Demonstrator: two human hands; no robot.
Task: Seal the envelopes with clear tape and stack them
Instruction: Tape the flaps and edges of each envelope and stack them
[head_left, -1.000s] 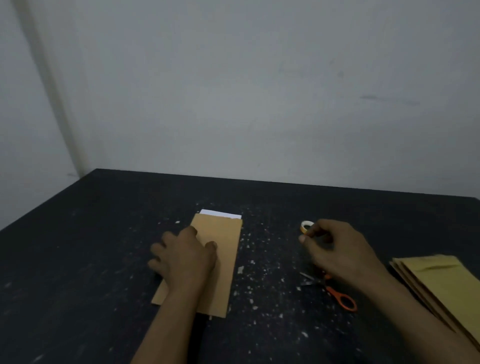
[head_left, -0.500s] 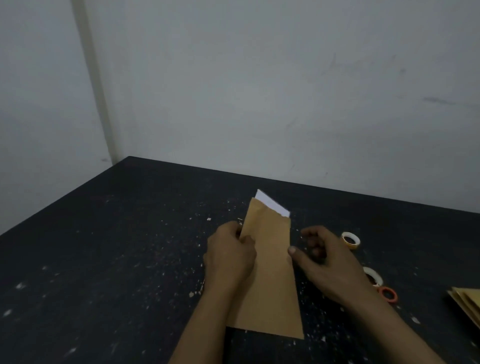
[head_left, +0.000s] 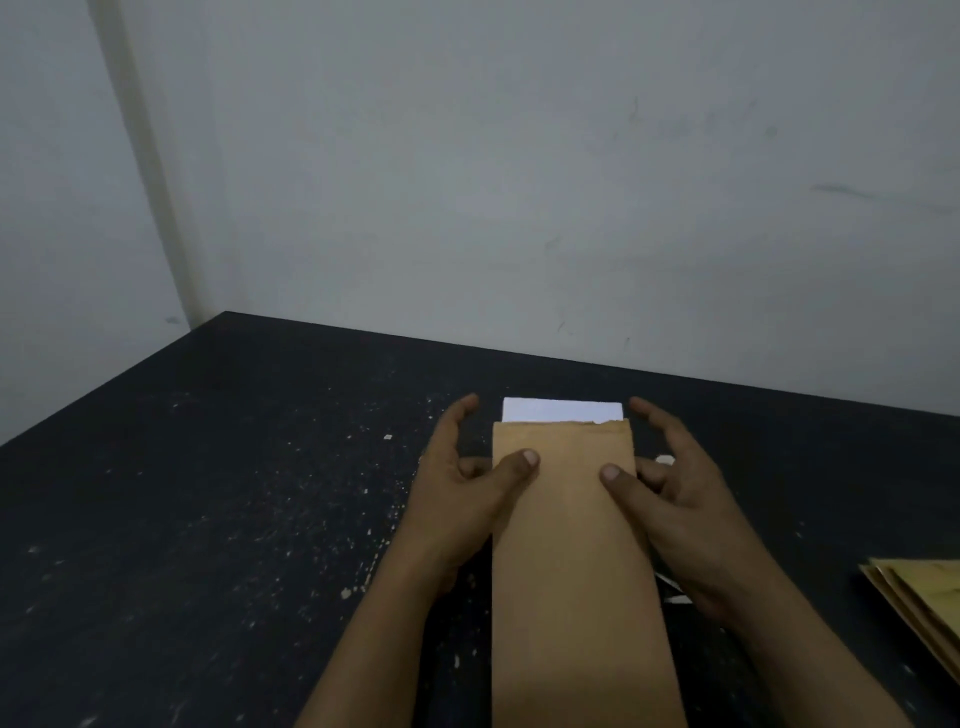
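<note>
While the black table (head_left: 260, 493) carries it lengthwise, the brown envelope (head_left: 571, 571) is pinched at both long edges, left hand (head_left: 457, 499) and right hand (head_left: 685, 509) each thumb on top, forefingers loose, probably squaring it for taping; the envelope stack (head_left: 919, 603) waits right; a white sheet (head_left: 561, 410) protrudes.

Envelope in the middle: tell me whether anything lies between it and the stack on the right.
Only the right hand holding the envelope, with unidentifiable pale bits peeking from under it. Past that, nothing visible before the stack.
</note>
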